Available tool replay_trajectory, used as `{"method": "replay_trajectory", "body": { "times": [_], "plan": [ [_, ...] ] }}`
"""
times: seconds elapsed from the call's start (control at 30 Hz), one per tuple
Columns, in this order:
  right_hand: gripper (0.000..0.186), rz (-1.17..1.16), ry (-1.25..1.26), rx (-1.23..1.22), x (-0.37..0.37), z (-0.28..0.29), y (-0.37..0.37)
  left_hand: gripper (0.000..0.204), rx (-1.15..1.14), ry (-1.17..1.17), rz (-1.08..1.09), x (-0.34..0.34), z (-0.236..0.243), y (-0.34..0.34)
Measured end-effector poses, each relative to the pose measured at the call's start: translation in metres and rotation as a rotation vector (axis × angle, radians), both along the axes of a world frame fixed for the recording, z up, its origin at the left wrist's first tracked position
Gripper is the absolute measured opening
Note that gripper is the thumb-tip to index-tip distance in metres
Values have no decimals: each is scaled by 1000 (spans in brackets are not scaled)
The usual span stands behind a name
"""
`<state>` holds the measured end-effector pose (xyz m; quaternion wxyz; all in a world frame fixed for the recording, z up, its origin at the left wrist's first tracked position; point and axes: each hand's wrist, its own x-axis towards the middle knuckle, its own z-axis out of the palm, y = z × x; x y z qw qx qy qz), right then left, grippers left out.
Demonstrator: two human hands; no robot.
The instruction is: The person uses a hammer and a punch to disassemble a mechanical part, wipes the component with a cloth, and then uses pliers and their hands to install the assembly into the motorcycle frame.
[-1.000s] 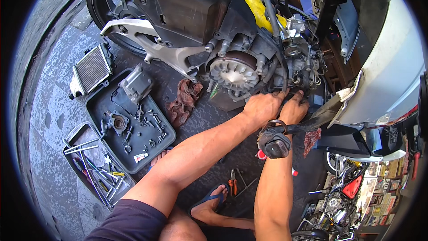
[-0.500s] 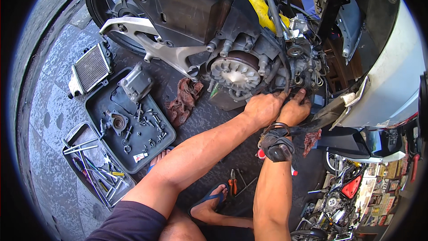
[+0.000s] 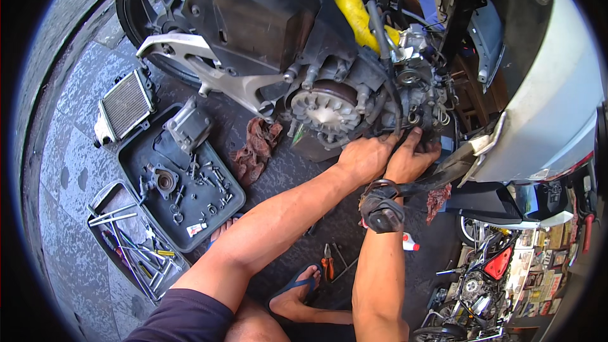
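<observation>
Both my hands work close together low on the engine (image 3: 423, 95) of a scooter, just right of its finned silver fan wheel (image 3: 324, 111). My left hand (image 3: 366, 159) is closed, its fingertips tucked in by the lower end of a black hose (image 3: 391, 98); what it grips is hidden. Beside it, my right hand (image 3: 413, 159) has its thumb and bent fingers closed against the engine's underside, and I cannot make out what lies between them. On my right wrist hangs a dark, bulky watch (image 3: 383, 209).
Left stands a black tray (image 3: 196, 231) with bolts and a metal housing, beside a tool tray (image 3: 114, 188) and a radiator (image 3: 128, 104). A red rag (image 3: 256, 151) lies near the fan. Pliers (image 3: 327, 263) rest by my foot. A white body panel (image 3: 551, 101) bounds the right.
The view has shifted slightly, so the scooter appears a little further left. My right fingers have moved a little at the engine; both hands remain in the same spot.
</observation>
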<state>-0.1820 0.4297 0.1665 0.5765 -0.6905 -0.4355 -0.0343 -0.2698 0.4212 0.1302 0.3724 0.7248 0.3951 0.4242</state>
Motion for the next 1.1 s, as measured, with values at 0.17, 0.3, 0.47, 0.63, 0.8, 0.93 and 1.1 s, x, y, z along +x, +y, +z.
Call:
{"method": "replay_trajectory", "body": {
  "times": [0.17, 0.3, 0.47, 0.63, 0.8, 0.93, 1.1],
  "plan": [
    [34, -170, -211, 155, 23, -3, 17, 47, 76, -95, -2, 7, -13, 2],
    [32, -137, -156, 102, 7, 2, 11, 51, 29, -12, -29, 1, -13, 4],
    [57, 104, -21, -128, 19, 1, 0, 50, 28, -35, -24, -3, -6, -7],
    [44, 80, 75, -171, 0, 16, -2, 47, -69, -18, -14, -2, -4, -12],
    [40, 145, 87, -255, 16, 27, 9, 31, -84, -224, 67, 19, -2, -1],
    [44, 151, -150, -325, 61, 16, 20, 28, -762, -609, -212, 44, 15, 15],
    [56, 187, -255, -361, 58, 18, 26, 46, -920, -1044, -43, 70, -9, 21]
  ]
}}
